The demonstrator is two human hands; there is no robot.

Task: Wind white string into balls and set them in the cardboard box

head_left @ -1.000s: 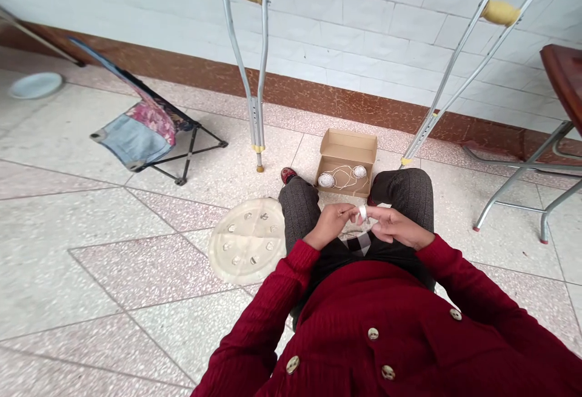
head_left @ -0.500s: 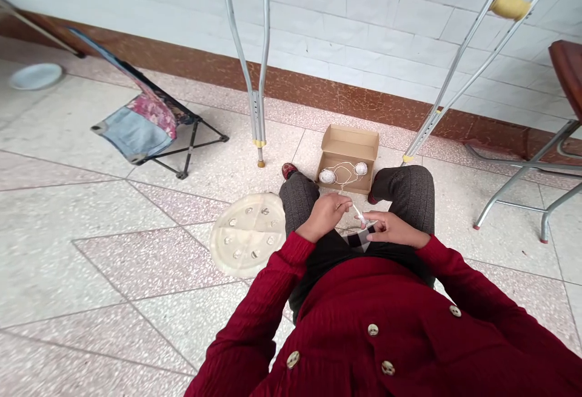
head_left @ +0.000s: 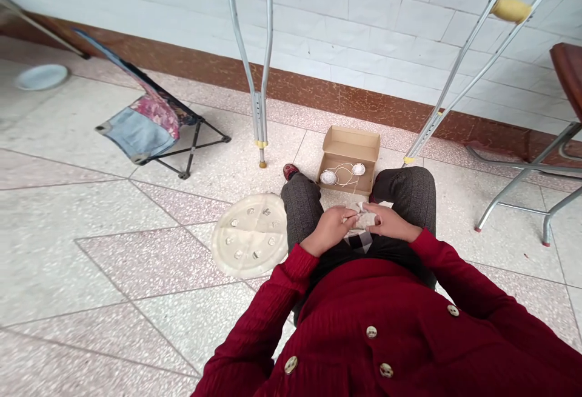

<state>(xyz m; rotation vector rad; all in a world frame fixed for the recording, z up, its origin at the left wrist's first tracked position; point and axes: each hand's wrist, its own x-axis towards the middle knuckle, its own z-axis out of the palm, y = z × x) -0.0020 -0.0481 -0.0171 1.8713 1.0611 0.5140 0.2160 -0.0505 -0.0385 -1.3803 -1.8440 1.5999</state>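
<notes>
I sit with my knees apart, both hands together over my lap. My left hand [head_left: 331, 226] and my right hand [head_left: 387, 222] both pinch a small pale piece of cloth or paper [head_left: 362, 219] between them; what exactly it is stays unclear. Just past my knees on the floor stands an open cardboard box [head_left: 350, 142] holding two white thread balls [head_left: 328, 177] with loose string. To the left of my left knee lies a round cream tray [head_left: 249, 236] with several small pale pieces on it.
Two metal crutches [head_left: 261, 82] lean on the tiled wall, one [head_left: 459, 76] to the right. A folding stool [head_left: 150, 124] stands at the left, a white plate [head_left: 40, 77] at far left, and a folding table's legs [head_left: 522, 185] at the right.
My hands, which held a small white strip up between the fingertips, have dropped lower and closed together on a pale piece over my lap.
</notes>
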